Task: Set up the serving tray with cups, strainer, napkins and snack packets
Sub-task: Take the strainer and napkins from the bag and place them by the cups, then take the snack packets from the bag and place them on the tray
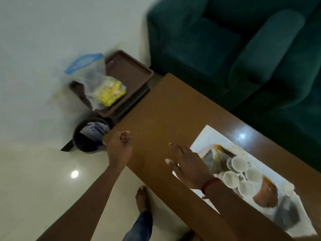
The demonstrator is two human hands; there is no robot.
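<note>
We see both arms reach forward over the near corner of the brown desk [156, 119]. The left hand [120, 148], at 7 o'clock, is curled into a loose fist above the desk's corner, and we see nothing in it. The right hand [188, 166], at 5 o'clock, is spread with straight fingers pointing to 10 o'clock. It lies over the near edge of a white mat [205, 136], which may be a tray; we cannot tell which, nor whether the hand touches it. A red thread [209, 185] circles that wrist. On the mat, at 4 o'clock, four white cups [238, 163] stand bunched together, mouths up. A blurred stack with orange edges [218, 159] is just beside them, towards 10 o'clock. At 4 o'clock from the cups sits a brown rounded thing [265, 193], too blurred to name. The brown tray [128, 70] sits at 11 o'clock on a dark stand [132, 103] beyond the desk's end, well apart from the cups. It carries a clear bag [90, 72] with a blue top and a yellow packet [110, 91]. A black bin [85, 145] stands on the floor [43, 188] at 9 o'clock, between the stand and the left hand. A green sofa [225, 49] fills 1 o'clock, and a bare foot [142, 197] shows at 6 o'clock.
</note>
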